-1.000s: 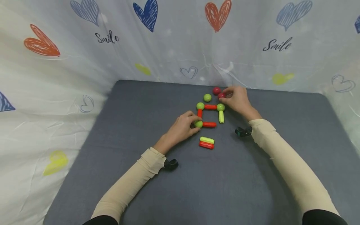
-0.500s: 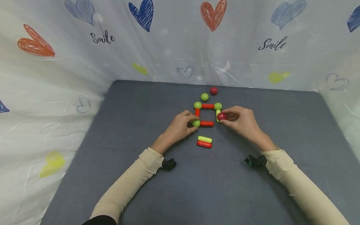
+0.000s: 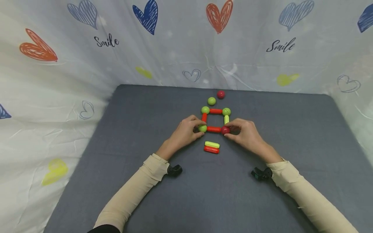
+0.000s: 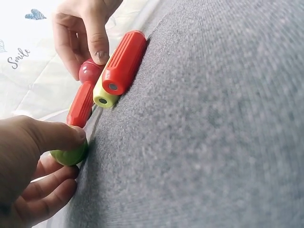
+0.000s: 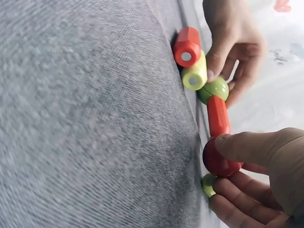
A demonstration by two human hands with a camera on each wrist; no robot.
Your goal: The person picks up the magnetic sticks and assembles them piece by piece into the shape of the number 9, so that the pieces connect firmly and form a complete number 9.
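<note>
My left hand (image 3: 187,130) pinches a green ball (image 3: 202,128) at the near left corner of a square of rods and balls. At the near right corner my right hand (image 3: 245,133) holds a red ball (image 3: 225,130) between thumb and fingers. A red rod (image 3: 214,129) spans these two balls. The far side is another red rod (image 3: 216,111) between two green balls. On the right a yellow-green rod (image 3: 226,119) runs back from the red ball. The left side's red rod is partly behind my left fingers. In the right wrist view, the held red ball (image 5: 221,159) meets the rod's end.
A loose yellow-green rod (image 3: 212,144) and red rod (image 3: 211,149) lie side by side in front of the square. Behind it sit a loose green ball (image 3: 211,101) and a red ball (image 3: 220,94). A heart-printed curtain hangs beyond the grey table (image 3: 140,106).
My right hand took a red ball from behind the square and carried it nearer, to the near right corner. My left hand stays on its green ball.
</note>
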